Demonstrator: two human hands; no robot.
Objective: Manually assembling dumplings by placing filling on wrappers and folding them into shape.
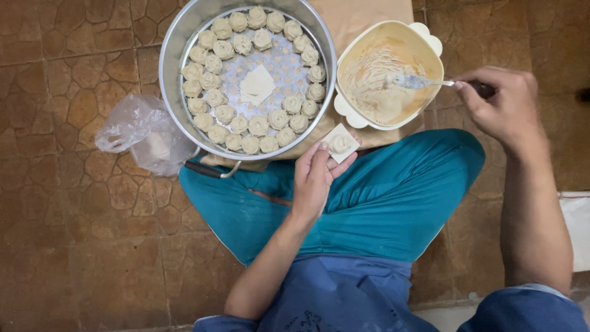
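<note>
My left hand point(314, 178) holds a square dough wrapper point(340, 142) with a dab of filling on its middle, just below the steamer's near rim. My right hand point(505, 104) grips the handle of a spoon point(413, 81) whose bowl rests in the cream plastic bowl point(430, 46) of pale filling paste. A round metal steamer tray point(178, 43) holds several shaped dumplings point(258, 126) in rings along its edge, with a small stack of flat wrappers point(257, 85) lying at its centre.
A crumpled clear plastic bag point(144, 132) lies on the brown tiled floor point(74, 233) left of the steamer. Brown paper point(362, 18) lies under the steamer and bowl. My teal-clothed crossed legs point(393, 203) fill the lower middle. A white object point(578, 227) sits at the right edge.
</note>
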